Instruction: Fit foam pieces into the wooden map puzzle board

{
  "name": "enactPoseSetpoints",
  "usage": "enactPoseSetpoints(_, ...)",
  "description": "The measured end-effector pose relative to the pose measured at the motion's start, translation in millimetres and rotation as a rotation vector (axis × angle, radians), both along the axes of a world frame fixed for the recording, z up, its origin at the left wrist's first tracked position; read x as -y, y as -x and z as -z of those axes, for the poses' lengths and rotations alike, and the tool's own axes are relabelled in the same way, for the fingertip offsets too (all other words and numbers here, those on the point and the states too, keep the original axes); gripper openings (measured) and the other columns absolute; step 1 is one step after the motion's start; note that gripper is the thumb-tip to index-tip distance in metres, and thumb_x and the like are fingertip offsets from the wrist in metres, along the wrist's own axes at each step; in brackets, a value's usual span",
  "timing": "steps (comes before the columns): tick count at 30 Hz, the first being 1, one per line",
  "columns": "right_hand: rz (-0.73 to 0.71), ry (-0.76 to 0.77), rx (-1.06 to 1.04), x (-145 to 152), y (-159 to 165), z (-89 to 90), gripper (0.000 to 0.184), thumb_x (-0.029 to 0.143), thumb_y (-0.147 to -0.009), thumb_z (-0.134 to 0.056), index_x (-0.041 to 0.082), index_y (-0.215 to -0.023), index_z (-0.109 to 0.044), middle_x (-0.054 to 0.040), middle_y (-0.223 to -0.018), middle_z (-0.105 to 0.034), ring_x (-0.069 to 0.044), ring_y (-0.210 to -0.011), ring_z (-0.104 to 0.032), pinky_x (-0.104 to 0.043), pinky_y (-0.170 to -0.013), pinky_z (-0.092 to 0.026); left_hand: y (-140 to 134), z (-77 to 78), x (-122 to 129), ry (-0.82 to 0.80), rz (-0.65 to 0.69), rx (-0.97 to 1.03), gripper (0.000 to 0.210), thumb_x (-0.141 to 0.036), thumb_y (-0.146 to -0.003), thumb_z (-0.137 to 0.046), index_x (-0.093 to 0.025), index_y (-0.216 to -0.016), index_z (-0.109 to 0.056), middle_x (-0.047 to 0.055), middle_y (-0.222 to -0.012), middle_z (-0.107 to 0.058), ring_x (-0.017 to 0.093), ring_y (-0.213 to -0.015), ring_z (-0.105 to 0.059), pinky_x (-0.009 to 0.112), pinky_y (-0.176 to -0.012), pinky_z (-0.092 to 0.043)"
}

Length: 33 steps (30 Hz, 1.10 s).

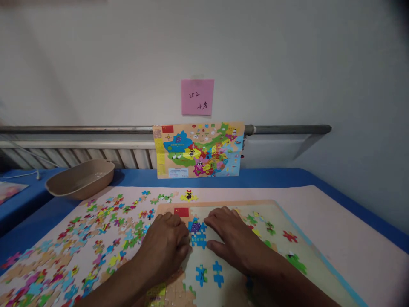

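A joined section of blue puzzle pieces (198, 238) with purple grapes on it lies on the puzzle board (236, 294), between my two hands. My left hand (168, 238) rests at the left side of this section, fingers curled together; whatever is in them is hidden. On the right, my right hand (231, 238) is open, its thumb apart from the fingers and their tips at the section's right edge. Two blue pieces lie below, a loose piece (201, 275) and a stacked-looking one (218, 274). A red flag section (181, 212) sits at the board's top left.
Many loose puzzle pieces (79, 251) spread over the pink sheet on the left. More pieces (290, 236) lie on the board's right side. A printed map (200, 151) hangs from the metal rail (287, 129). A beige basin (81, 179) stands at back left.
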State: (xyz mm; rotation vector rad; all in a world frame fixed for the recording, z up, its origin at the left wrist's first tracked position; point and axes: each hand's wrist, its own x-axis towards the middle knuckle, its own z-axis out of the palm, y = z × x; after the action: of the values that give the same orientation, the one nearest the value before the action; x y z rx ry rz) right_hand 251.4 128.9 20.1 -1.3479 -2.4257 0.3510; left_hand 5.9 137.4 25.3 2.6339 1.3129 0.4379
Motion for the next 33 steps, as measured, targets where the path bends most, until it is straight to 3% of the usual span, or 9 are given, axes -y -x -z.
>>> enactPoseSetpoints(16, 0.004, 0.061, 0.046, 1.4, 6.5, -10.5, 0.028, 0.018, -0.089, -0.083, 0.02, -0.114, -0.069, -0.0074, -0.115, -0.061, -0.03, -0.11, -0.053, -0.044, -0.097, -0.037, -8.7, 2.9, -4.0, 0.009, 0.003, -0.057, 0.01, -0.013, -0.085, -0.07, -0.022, -0.08, -0.072, 0.004, -0.087, -0.069, 0.027, -0.092, -0.062, 0.043, -0.085, -0.043)
enactPoseSetpoints(28, -0.015, 0.019, 0.004, -1.0, 3.3, -0.9, 0.028, 0.018, -0.089, -0.082, 0.022, -0.113, -0.069, -0.0056, -0.113, -0.06, -0.028, -0.109, -0.053, -0.043, -0.096, -0.038, -13.3, 0.1, -2.8, 0.025, 0.0, -0.085, 0.011, -0.014, -0.089, -0.066, -0.021, -0.086, -0.073, 0.005, -0.09, -0.072, 0.029, -0.096, -0.065, 0.048, -0.089, -0.047)
enactPoseSetpoints(33, 0.016, 0.035, -0.04, 0.0, 1.1, -5.1, 0.028, 0.012, -0.084, -0.085, 0.02, -0.102, -0.065, -0.0035, -0.107, -0.061, -0.026, -0.104, -0.053, -0.04, -0.094, -0.035, -12.9, 2.6, -5.2, 0.036, 0.001, -0.076, 0.009, -0.017, -0.089, -0.068, -0.022, -0.083, -0.073, 0.004, -0.09, -0.072, 0.029, -0.096, -0.065, 0.047, -0.089, -0.046)
